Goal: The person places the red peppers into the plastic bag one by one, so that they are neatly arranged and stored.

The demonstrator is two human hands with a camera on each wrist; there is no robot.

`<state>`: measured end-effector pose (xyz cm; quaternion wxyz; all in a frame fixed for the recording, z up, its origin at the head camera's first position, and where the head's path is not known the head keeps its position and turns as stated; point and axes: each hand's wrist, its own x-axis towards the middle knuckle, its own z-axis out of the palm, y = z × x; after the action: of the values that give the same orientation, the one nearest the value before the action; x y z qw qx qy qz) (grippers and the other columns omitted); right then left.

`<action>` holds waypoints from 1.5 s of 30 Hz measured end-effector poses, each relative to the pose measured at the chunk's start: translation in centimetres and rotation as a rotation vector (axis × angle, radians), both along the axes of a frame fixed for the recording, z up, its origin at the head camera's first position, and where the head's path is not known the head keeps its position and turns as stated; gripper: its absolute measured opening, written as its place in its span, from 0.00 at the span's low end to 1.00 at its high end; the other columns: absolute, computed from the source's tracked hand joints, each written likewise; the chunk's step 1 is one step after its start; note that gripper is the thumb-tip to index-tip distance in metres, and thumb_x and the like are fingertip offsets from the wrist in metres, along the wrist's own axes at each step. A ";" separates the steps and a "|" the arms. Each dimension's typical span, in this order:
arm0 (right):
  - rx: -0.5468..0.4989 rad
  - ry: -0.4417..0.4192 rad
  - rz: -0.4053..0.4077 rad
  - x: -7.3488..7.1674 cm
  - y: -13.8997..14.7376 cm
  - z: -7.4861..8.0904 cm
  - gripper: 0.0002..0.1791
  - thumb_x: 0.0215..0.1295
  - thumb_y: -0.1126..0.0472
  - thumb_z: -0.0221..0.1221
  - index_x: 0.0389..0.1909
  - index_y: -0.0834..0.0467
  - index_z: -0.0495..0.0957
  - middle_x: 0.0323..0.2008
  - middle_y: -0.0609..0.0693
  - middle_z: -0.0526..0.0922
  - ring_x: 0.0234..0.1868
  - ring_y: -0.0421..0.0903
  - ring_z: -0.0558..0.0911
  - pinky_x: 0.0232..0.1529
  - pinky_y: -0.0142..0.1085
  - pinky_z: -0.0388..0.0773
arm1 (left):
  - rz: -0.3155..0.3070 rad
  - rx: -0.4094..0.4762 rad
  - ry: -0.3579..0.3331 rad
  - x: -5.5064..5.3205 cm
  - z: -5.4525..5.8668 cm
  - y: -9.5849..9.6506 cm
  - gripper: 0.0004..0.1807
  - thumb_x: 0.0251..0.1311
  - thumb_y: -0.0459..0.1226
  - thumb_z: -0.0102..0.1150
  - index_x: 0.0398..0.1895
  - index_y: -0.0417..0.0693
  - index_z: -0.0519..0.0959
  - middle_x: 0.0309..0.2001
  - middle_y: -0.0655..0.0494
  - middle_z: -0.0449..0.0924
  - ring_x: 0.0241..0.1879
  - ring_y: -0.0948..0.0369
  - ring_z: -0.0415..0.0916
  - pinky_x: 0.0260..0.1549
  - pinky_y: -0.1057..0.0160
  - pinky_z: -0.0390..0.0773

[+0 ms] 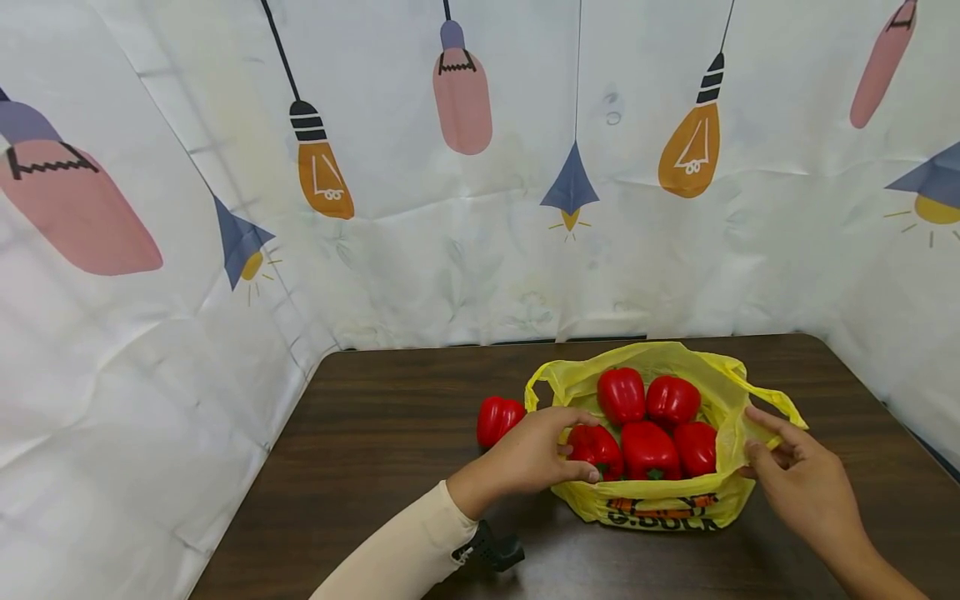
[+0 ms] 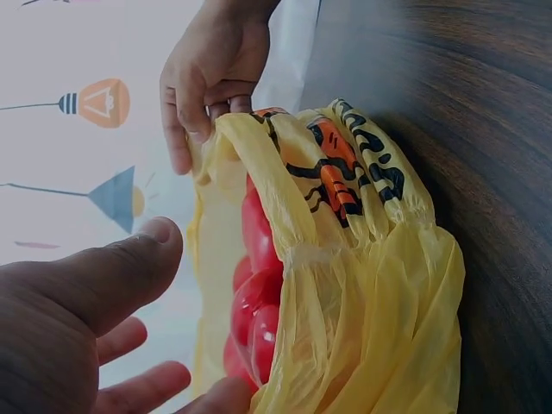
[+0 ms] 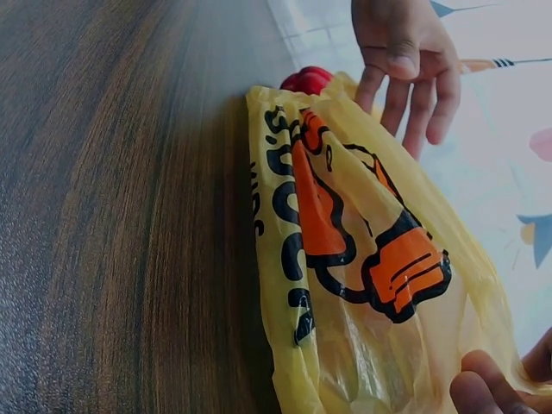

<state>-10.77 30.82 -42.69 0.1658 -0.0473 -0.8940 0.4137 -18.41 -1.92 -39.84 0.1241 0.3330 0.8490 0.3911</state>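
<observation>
A yellow plastic bag (image 1: 660, 500) with dark lettering stands on the table, its mouth spread upward. Inside it lie several red bell peppers (image 1: 649, 450). My left hand (image 1: 532, 457) is at the bag's left side, beside the front-left pepper (image 1: 596, 448); in the left wrist view its fingers are spread and grip nothing. On the opposite side my right hand (image 1: 810, 487) pinches the bag's rim between thumb and fingers, which the left wrist view also shows. One more red bell pepper (image 1: 497, 419) sits on the table left of the bag, partly behind my left hand.
The dark wooden table (image 1: 375, 450) reaches back to a white curtain (image 1: 480, 250) printed with lamps and bulbs. A black strap device (image 1: 491, 548) is on my left wrist, below the beige sleeve (image 1: 408, 546).
</observation>
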 end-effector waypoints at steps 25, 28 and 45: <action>0.011 -0.023 0.005 0.0 -0.2 0.4 0.25 0.77 0.59 0.56 0.71 0.63 0.71 0.23 0.52 0.85 0.24 0.38 0.85 0.10 0.38 0.62 | 0.089 0.203 -0.004 -0.8 1.4 -4.3 0.33 0.58 0.37 0.76 0.68 0.49 0.75 0.64 0.50 0.75 0.50 0.53 0.85 0.44 0.68 0.83; 0.010 -0.026 0.004 0.0 -0.2 0.4 0.25 0.77 0.59 0.56 0.71 0.63 0.71 0.24 0.52 0.85 0.24 0.39 0.85 0.11 0.38 0.62 | 0.121 0.197 0.015 -1.0 1.5 -5.1 0.33 0.58 0.37 0.76 0.67 0.47 0.75 0.63 0.52 0.76 0.49 0.54 0.85 0.43 0.68 0.84; 0.018 -0.009 0.003 0.0 -0.1 0.3 0.25 0.77 0.60 0.57 0.70 0.64 0.72 0.24 0.52 0.86 0.22 0.42 0.84 0.10 0.38 0.61 | 0.270 0.136 0.015 -2.3 0.4 -10.3 0.32 0.60 0.34 0.74 0.68 0.54 0.75 0.66 0.53 0.75 0.53 0.47 0.83 0.46 0.56 0.86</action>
<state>-10.78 30.68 -42.39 0.1615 -0.0464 -0.8985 0.4054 -20.72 -12.22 -39.42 0.0413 0.2264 0.8585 0.4583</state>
